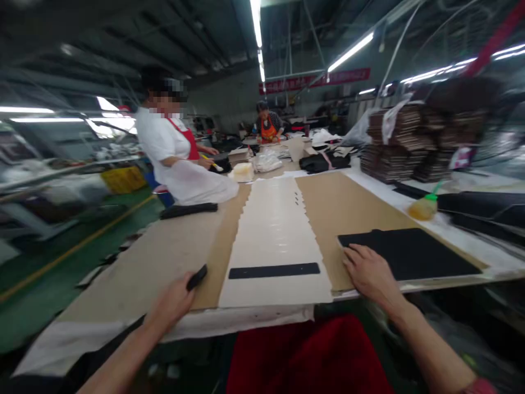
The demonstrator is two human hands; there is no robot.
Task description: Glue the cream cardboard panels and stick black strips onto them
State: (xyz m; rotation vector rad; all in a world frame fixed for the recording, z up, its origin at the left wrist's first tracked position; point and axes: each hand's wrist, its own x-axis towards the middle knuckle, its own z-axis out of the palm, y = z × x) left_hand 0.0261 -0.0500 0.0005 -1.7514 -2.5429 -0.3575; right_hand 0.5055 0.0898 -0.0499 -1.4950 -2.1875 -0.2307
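Observation:
My left hand [174,301] is closed around a black strip [197,277], whose end pokes out past the fingers; more black material runs back along the forearm. At the near left corner of a stiff black panel [414,254], my right hand [371,273] lies with its fingers outstretched over the edge. The thumb is hidden. Between my hands, a long black strip with rounded corners [274,271] lies crosswise on overlapping off-white sheets [273,230]. Small dark marks show on the farther sheets.
Brown board [340,202] covers the table. A bottle with a green tip [424,207] and stacked brown pieces [404,142] stand at right. Black strips [188,210] lie at left. A co-worker in a red apron [172,142] stands far left, holding a brush; another person [268,126] works behind.

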